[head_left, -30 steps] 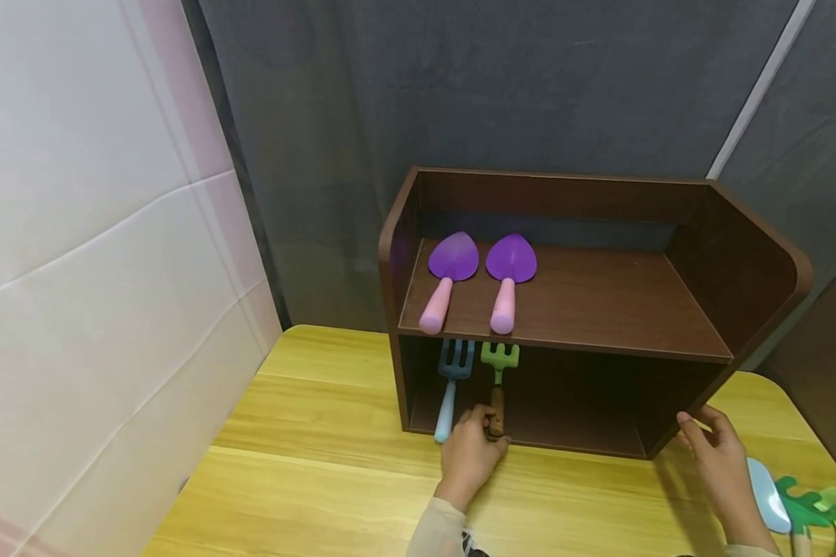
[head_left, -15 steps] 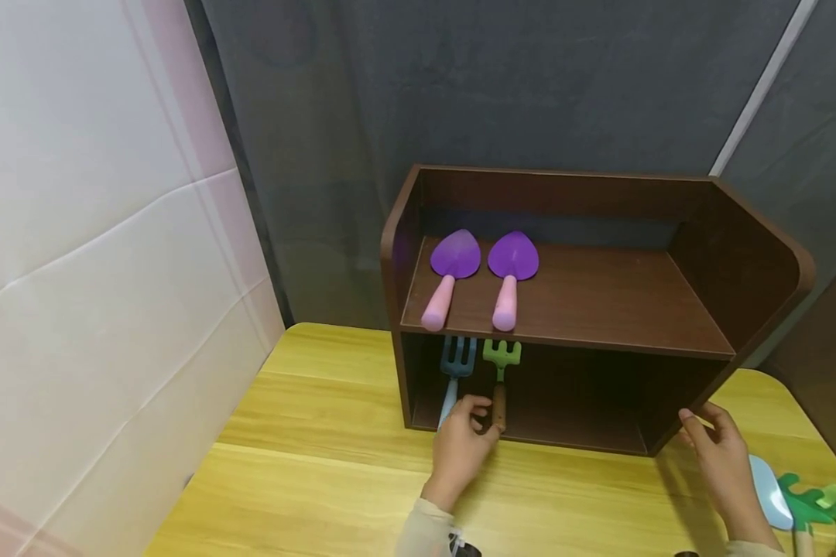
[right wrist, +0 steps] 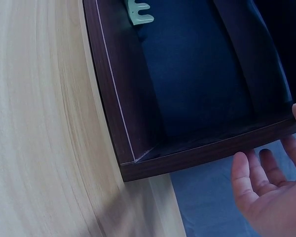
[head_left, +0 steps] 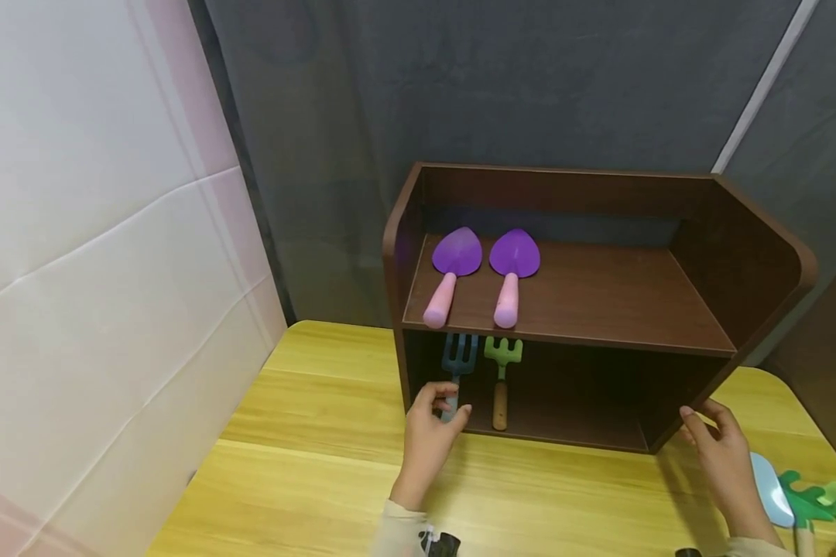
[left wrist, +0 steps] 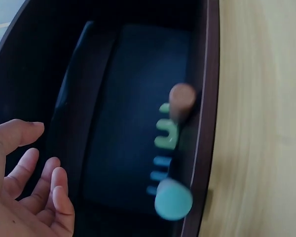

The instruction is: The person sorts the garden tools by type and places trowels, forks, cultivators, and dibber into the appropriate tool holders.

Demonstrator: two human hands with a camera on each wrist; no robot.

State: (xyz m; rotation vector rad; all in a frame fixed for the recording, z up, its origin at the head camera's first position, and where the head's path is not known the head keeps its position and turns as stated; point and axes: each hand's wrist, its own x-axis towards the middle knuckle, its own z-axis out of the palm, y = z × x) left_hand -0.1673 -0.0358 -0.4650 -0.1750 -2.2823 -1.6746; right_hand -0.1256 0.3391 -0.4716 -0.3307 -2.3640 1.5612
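Note:
On the lower level of a dark brown two-tier shelf [head_left: 585, 340] lie a blue hand fork [head_left: 459, 356] and a green hand fork [head_left: 503, 353] with a wooden handle. My left hand [head_left: 428, 437] hovers in front of the blue fork's pale handle, fingers loosely bent. In the left wrist view the left hand [left wrist: 34, 182] is apart from both handles and holds nothing. My right hand [head_left: 721, 464] grips the shelf's right side panel near its base. The right wrist view shows the right hand [right wrist: 271, 182] with thumb inside the panel and fingers outside.
Two purple trowels [head_left: 457, 252] with pink handles lie on the upper level. At the table's right are a pale blue tool head [head_left: 771, 491], a green rake [head_left: 804, 499] and light green tools. The wooden table [head_left: 306, 433] extends in front, with a grey curtain behind.
My left hand has let go of the green fork's wooden handle and moved left to beside the blue fork's handle. The right hand stays on the shelf's side panel.

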